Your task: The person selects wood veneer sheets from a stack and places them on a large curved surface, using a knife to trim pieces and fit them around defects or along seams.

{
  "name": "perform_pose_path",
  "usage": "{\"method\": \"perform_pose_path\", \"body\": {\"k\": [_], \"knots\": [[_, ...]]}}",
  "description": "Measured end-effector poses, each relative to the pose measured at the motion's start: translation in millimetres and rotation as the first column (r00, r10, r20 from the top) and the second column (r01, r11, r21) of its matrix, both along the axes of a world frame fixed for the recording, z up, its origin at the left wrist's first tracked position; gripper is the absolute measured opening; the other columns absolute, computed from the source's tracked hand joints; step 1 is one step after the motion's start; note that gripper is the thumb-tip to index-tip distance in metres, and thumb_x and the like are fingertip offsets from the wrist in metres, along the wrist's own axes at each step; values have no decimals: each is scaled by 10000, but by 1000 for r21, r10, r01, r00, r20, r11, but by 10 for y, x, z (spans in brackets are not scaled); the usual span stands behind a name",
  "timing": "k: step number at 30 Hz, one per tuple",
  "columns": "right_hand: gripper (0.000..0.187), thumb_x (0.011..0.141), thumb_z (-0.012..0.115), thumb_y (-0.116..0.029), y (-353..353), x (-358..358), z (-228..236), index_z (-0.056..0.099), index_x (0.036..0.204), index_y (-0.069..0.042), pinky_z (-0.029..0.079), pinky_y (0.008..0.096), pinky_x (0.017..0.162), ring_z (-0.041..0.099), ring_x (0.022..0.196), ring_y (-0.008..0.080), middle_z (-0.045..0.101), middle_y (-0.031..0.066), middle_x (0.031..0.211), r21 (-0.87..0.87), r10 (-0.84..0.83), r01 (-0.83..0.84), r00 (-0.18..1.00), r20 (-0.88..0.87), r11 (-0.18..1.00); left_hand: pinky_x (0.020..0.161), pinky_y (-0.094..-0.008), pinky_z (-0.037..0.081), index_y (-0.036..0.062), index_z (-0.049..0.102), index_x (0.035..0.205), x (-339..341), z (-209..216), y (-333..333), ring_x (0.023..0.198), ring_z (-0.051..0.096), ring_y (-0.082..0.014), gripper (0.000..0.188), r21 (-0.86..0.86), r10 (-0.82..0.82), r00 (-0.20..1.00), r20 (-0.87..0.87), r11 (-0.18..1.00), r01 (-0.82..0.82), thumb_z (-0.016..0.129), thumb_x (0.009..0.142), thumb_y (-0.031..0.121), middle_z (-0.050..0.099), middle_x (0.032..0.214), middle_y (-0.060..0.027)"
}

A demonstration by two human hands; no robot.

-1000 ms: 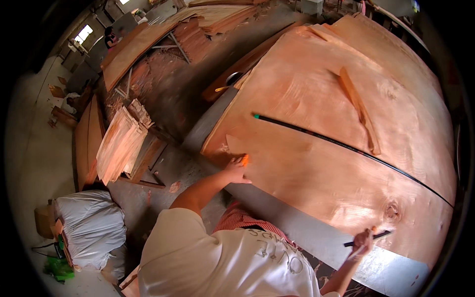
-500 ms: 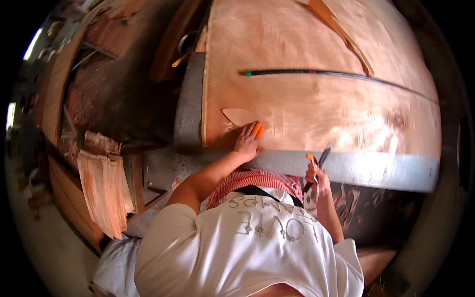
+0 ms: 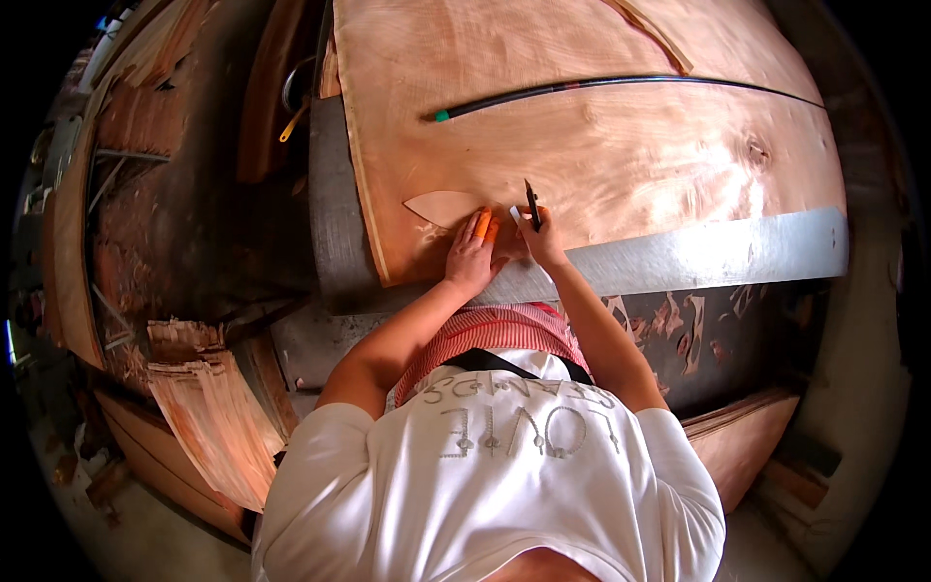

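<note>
A wide sheet of wood veneer (image 3: 601, 175) covers the metal-edged table. My left hand (image 3: 469, 264) lies flat near the sheet's front edge, fingers stretched out, with orange coverings on some fingertips. Those fingertips touch or sit beside a pointed, leaf-shaped veneer piece (image 3: 438, 207), whose right end they partly hide. Close by on the right, my right hand (image 3: 543, 239) is closed around a slim black knife (image 3: 532, 206), its dark pointed tip directed away from me. A small white strip (image 3: 516, 215) also sticks out of this hand; what it belongs to is hidden.
Across the sheet lies a long black rod (image 3: 562, 87) with a green end. Beyond it rests a narrow veneer strip (image 3: 659, 39). A metal strip (image 3: 698, 254) edges the table's front. Stacked veneer pieces (image 3: 215, 412) stand at the lower left, and scraps (image 3: 693, 335) lie below the table edge.
My right hand has moved left and forward from the table's edge onto the sheet beside my left hand, carrying the knife. My left hand stays by the leaf-shaped piece. The view has shifted.
</note>
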State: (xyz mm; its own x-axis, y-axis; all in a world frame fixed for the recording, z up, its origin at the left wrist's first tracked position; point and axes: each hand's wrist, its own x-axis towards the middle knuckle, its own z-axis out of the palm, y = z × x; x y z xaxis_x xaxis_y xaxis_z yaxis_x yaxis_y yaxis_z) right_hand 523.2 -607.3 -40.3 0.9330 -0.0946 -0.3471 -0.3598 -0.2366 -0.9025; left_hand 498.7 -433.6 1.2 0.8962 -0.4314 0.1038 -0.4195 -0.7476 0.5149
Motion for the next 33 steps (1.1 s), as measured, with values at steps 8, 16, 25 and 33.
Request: {"method": "perform_pose_path", "body": {"k": [8,16,25,33], "knots": [[336,776,593,-208,111,125,38,499,1029,-7,484,349,633,628,706,267,623,169,736,-454,82,-57,996,36,889,974,-379,314,34,334,1302,162,106,-40,1212,349,-278,702,-18,-106,994,-7,994,106,625,740,338,347,1340,-144],[253,747,623,-219,-186,-104,150,573,878,-8,466,311,587,610,638,201,624,134,683,-410,110,-181,975,-191,894,915,-379,331,110,398,1290,182,82,-140,1179,365,-228,618,145,-123,992,-29,981,126,585,758,365,367,1338,-86],[176,788,595,-195,-732,170,588,596,744,-24,418,273,518,541,553,115,585,34,582,-292,527,-617,782,-332,731,948,-399,310,104,417,1274,205,81,-157,1211,329,-239,673,250,-157,984,-83,953,173,641,701,377,354,1344,-97],[236,843,580,-294,-1046,-69,923,621,857,-62,249,179,402,333,436,20,521,-33,596,-14,301,-344,839,-454,939,987,-412,291,77,430,1252,204,-16,72,1219,331,-291,610,-43,-126,991,-46,991,124,642,725,300,347,1343,-136]]}}
